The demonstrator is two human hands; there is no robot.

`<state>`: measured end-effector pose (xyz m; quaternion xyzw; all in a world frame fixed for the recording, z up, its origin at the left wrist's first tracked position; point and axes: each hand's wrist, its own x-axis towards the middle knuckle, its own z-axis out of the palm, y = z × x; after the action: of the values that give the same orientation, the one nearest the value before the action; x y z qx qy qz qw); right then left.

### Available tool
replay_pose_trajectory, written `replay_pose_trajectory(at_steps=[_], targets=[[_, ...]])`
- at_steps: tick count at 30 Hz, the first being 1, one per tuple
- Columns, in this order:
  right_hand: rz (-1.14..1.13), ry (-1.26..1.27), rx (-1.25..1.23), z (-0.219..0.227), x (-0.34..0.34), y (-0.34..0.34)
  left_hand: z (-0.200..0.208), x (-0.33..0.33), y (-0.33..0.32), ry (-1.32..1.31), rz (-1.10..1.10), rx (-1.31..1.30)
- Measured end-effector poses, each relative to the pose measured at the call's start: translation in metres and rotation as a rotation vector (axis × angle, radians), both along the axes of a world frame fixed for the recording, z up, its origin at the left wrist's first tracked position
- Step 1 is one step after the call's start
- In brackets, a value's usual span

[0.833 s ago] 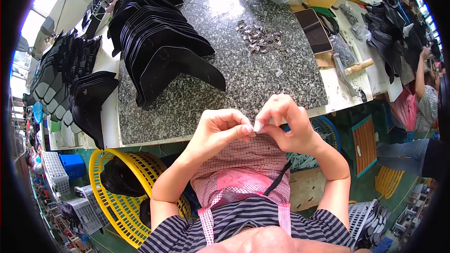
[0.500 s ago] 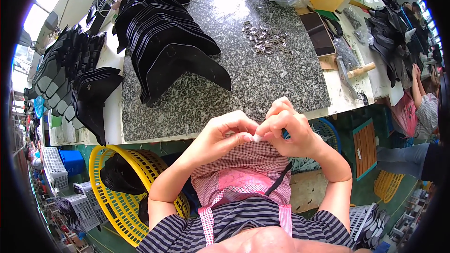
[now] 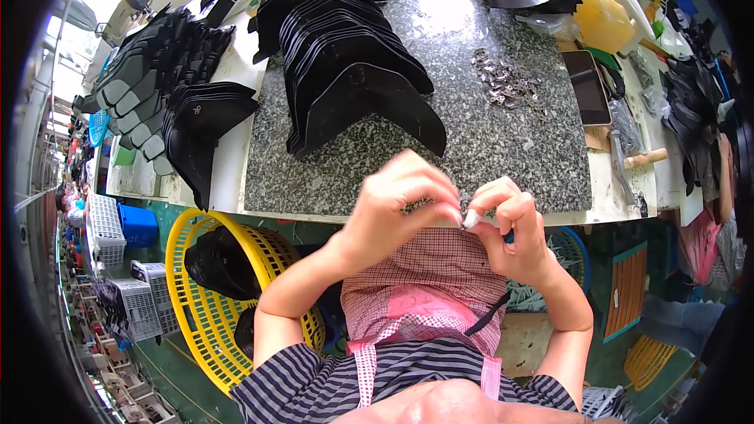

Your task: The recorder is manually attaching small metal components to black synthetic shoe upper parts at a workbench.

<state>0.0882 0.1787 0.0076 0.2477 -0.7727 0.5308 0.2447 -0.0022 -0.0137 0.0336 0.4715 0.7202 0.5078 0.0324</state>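
My left hand (image 3: pixel 402 202) and my right hand (image 3: pixel 512 228) meet over the near edge of a speckled granite slab (image 3: pixel 330 196). A small white scrap (image 3: pixel 471 218), perhaps tape or wrapping, shows at my right fingertips, which are pinched around it. My left fingers are curled, with the thumb tip close beside the scrap; whatever they hold is hidden. Beyond my hands, a large stack of black cut pieces (image 3: pixel 361 102), smooth and curved like shoe uppers, lies on the slab. To its right is a loose pile of small metal parts (image 3: pixel 509 82).
Left of the slab are more black pieces (image 3: pixel 203 114). At right lie a phone-like dark tablet (image 3: pixel 585 86), a hammer (image 3: pixel 646 159) and a yellowish container (image 3: pixel 603 20). A yellow basket (image 3: pixel 182 267) stands below at left, a blue-rimmed one (image 3: pixel 577 255) below at right.
The view has shifted, so the bench appears farther right. My left hand has lifted and turned slightly above the right; the white scrap now shows mostly at my right fingertips.
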Motion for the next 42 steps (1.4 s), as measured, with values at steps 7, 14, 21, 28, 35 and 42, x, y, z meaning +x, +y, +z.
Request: replay_pose_trajectory(at_steps=[7, 14, 21, 28, 35, 42], targets=[[-0.059, -0.179, -0.242, -0.024, 0.01, -0.004, 0.035, -0.076, -0.009, 0.737, 0.583, -0.439], [-0.053, -0.28, -0.421, -0.03, 0.009, 0.0, 0.022, -0.062, 0.001, -0.209, 0.091, -0.293], [-0.126, -0.202, -0.573, -0.019, 0.004, -0.003, 0.014, -0.024, 0.0, -0.873, -0.161, -0.15], [-0.182, -0.147, -0.486, -0.023, 0.006, 0.002, 0.012, -0.016, 0.004, -0.84, -0.209, -0.17], [-0.224, -0.162, -0.409, -0.022, 0.009, 0.0, 0.014, -0.007, 0.001, -0.718, -0.149, -0.184], [-0.292, -0.087, -0.288, -0.019, 0.001, 0.002, 0.021, 0.0, 0.004, -0.27, -0.139, -0.269]])
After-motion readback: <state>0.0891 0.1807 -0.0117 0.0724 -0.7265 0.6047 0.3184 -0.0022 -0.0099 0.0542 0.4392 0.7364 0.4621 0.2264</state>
